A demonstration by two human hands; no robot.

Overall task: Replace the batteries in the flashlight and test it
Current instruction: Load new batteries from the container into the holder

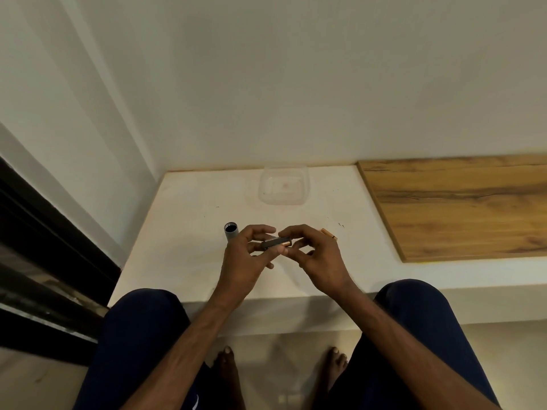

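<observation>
Two hands meet above the white ledge (177, 232) in the head view. The left hand (242, 261) curls around a dark battery holder (270, 244), while the right hand (318, 258) pinches a copper-ended battery (284, 241) seated in it. The grey flashlight tube (231, 232) sits just left of them; a second battery (329, 234) lies to the right. The held battery looks small, rigid and smooth, probably slippery, and is best pinched across its middle.

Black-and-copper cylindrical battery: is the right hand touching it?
Touching. Head view shows the right hand pinching the black-and-copper battery at its copper end; the left hand holds the black end.
</observation>
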